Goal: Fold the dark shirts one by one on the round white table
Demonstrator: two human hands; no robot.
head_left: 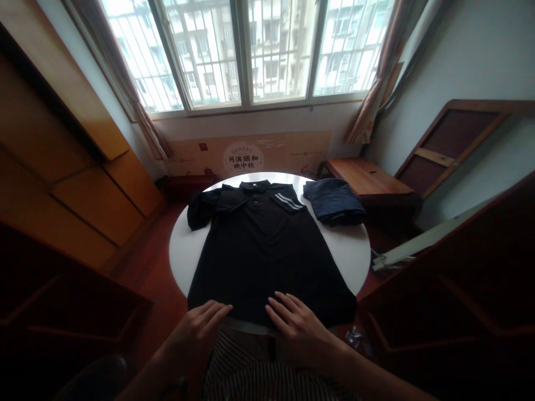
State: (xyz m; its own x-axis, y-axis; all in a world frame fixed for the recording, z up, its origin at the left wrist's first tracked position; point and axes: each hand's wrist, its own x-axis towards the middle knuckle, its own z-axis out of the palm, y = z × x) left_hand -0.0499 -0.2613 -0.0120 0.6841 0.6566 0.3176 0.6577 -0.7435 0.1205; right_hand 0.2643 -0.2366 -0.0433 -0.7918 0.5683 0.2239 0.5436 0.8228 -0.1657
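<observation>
Resting on the near hem (251, 313) of the black shirt (267, 250), with right hand (296, 318) loosely spread, left hand (204, 321) half-curled, grip unclear. Stretching lengthwise ahead of both, collar (262, 185) farthest

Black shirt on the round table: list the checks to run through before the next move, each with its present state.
1. Black shirt spread out, collar toward the window: ok.
2. Left hand and right hand both at the hem: ok.
3. Hem pinched between fingers and thumbs: cannot tell, thumbs hidden.
4. Shirt wholly within the table: not ok, its lower right corner in the picture reaches past the edge.
5. Folded navy clothing off to the side: ok.
</observation>
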